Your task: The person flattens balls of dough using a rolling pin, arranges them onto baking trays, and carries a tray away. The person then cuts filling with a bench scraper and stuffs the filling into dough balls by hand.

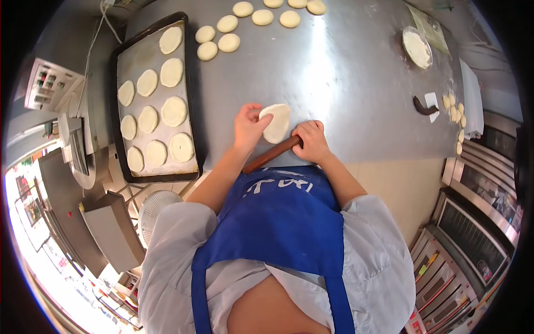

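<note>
Pinched by its left edge, a flattened round of dough (276,125) is in my left hand (249,127), with the thumb on top. My right hand (312,140) is wrapped round one end of a brown wooden rolling pin (271,155). The pin slants down to the left, along the front edge of the metal table (356,111), and its far end is close to my left forearm. The dough is just beyond the pin, between my two hands; I cannot tell whether it touches the table.
A dark-rimmed baking tray (189,106) with several flat dough rounds stands at the left. Several thicker dough pieces (227,23) lie at the back. On the right are a bowl of white flour (416,49), a dark curved object (425,106) and small dough pieces (454,113).
</note>
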`<action>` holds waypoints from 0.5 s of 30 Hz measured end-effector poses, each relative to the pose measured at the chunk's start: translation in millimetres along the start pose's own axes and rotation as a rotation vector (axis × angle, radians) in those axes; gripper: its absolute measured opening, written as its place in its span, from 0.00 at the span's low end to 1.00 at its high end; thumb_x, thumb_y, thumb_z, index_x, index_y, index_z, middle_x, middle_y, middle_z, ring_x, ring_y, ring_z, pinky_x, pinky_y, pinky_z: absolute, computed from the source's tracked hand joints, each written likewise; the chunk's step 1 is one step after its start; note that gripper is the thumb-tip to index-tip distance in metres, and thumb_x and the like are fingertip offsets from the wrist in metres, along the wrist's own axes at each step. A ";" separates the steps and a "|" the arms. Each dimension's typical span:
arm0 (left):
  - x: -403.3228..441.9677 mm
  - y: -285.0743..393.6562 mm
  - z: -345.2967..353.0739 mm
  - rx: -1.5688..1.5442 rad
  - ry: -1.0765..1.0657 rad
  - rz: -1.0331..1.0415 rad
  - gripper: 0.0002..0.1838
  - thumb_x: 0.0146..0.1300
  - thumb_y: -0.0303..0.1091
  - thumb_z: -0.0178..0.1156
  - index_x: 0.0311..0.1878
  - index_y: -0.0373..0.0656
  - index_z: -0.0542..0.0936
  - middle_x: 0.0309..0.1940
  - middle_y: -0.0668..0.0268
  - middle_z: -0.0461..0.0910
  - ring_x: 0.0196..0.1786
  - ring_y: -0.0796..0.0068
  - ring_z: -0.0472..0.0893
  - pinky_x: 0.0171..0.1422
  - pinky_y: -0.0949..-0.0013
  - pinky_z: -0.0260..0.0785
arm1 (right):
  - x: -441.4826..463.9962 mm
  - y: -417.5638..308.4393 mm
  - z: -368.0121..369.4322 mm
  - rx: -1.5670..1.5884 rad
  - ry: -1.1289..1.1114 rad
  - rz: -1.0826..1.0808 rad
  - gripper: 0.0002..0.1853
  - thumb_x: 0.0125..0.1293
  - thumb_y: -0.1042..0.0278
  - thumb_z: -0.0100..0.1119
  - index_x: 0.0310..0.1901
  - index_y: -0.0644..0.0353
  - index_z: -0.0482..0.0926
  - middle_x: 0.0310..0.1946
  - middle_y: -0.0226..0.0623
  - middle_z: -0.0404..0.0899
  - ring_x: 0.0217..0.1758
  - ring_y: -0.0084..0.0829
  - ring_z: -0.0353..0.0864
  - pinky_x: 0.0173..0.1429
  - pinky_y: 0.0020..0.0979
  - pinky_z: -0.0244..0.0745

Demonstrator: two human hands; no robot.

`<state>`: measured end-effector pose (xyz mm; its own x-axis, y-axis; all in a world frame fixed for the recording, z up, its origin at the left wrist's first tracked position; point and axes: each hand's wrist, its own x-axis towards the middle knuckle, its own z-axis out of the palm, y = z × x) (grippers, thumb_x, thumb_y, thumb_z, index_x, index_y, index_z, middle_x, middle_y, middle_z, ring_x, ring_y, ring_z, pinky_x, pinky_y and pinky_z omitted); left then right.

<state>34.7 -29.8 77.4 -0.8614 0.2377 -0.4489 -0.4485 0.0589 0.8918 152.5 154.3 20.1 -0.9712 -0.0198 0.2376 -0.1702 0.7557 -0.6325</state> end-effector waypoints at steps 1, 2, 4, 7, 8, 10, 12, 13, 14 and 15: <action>-2.5 -10.2 -7.1 0.123 0.024 0.100 0.32 0.52 0.38 0.78 0.53 0.31 0.74 0.38 0.54 0.86 0.40 0.67 0.86 0.45 0.62 0.79 | 2.5 -0.9 -3.4 0.010 -0.007 -0.024 0.13 0.42 0.66 0.63 0.34 0.52 0.77 0.37 0.33 0.77 0.49 0.38 0.75 0.60 0.43 0.63; -4.4 -29.6 -18.4 0.251 0.049 0.193 0.32 0.52 0.40 0.78 0.53 0.32 0.73 0.39 0.54 0.86 0.41 0.65 0.86 0.46 0.61 0.79 | 4.7 -4.1 -4.6 0.025 -0.015 -0.045 0.13 0.42 0.67 0.63 0.34 0.52 0.77 0.37 0.33 0.77 0.49 0.38 0.75 0.60 0.43 0.63; -22.1 -21.5 -31.1 0.599 -0.040 0.310 0.32 0.53 0.43 0.77 0.53 0.34 0.73 0.40 0.54 0.86 0.43 0.60 0.86 0.49 0.59 0.78 | 22.9 -7.4 -1.3 0.058 0.015 -0.136 0.14 0.43 0.66 0.65 0.36 0.53 0.78 0.40 0.36 0.77 0.50 0.41 0.75 0.61 0.44 0.63; -45.4 -0.9 -44.0 0.985 -0.249 0.176 0.32 0.54 0.47 0.75 0.53 0.35 0.74 0.40 0.52 0.85 0.46 0.52 0.85 0.51 0.56 0.77 | 68.5 -32.4 7.9 -0.060 0.234 -0.093 0.19 0.49 0.61 0.70 0.44 0.54 0.80 0.50 0.44 0.73 0.56 0.51 0.72 0.63 0.49 0.63; -44.6 -1.0 -44.8 0.934 -0.214 0.010 0.32 0.55 0.48 0.74 0.53 0.35 0.74 0.40 0.50 0.85 0.46 0.50 0.85 0.51 0.55 0.77 | 84.8 -43.3 22.0 -0.088 0.368 0.035 0.16 0.53 0.60 0.69 0.42 0.54 0.81 0.48 0.43 0.75 0.54 0.49 0.73 0.61 0.48 0.66; -37.3 -10.8 -56.0 0.908 -0.088 -0.124 0.30 0.57 0.49 0.72 0.51 0.34 0.75 0.39 0.47 0.85 0.46 0.45 0.85 0.50 0.50 0.75 | 105.3 -40.3 46.1 -0.139 0.306 0.153 0.11 0.58 0.59 0.67 0.38 0.55 0.81 0.43 0.40 0.78 0.51 0.45 0.75 0.57 0.45 0.69; -39.3 -22.1 -74.8 0.920 -0.040 -0.003 0.29 0.58 0.49 0.70 0.51 0.35 0.75 0.39 0.46 0.85 0.46 0.43 0.84 0.49 0.49 0.75 | 105.8 -32.0 71.2 -0.187 -0.093 0.146 0.10 0.63 0.58 0.65 0.34 0.55 0.82 0.39 0.38 0.80 0.48 0.42 0.77 0.53 0.42 0.71; -40.8 -22.9 -82.3 0.927 -0.018 0.058 0.29 0.58 0.49 0.69 0.51 0.35 0.76 0.38 0.45 0.84 0.46 0.42 0.84 0.49 0.49 0.75 | 104.2 -33.5 73.2 -0.202 -0.011 0.138 0.10 0.64 0.57 0.64 0.33 0.55 0.82 0.37 0.37 0.80 0.46 0.41 0.77 0.52 0.41 0.72; -40.2 -23.2 -89.2 0.936 -0.011 0.043 0.28 0.59 0.49 0.69 0.52 0.35 0.76 0.38 0.45 0.84 0.46 0.42 0.84 0.49 0.49 0.75 | 103.7 -33.9 74.4 -0.217 0.072 0.124 0.11 0.65 0.57 0.63 0.31 0.55 0.81 0.35 0.36 0.81 0.45 0.40 0.77 0.50 0.40 0.72; -42.6 -16.6 -93.1 0.943 -0.001 0.024 0.28 0.59 0.48 0.69 0.52 0.35 0.76 0.38 0.45 0.84 0.46 0.42 0.84 0.50 0.49 0.75 | 105.0 -37.0 73.8 -0.229 0.151 0.109 0.12 0.66 0.56 0.63 0.30 0.54 0.81 0.33 0.35 0.81 0.43 0.39 0.78 0.49 0.39 0.72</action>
<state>56.7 -131.2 76.5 -0.8674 0.2496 -0.4304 -0.0525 0.8143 0.5780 44.5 75.9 14.1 -0.9427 0.1547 0.2955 -0.0071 0.8764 -0.4815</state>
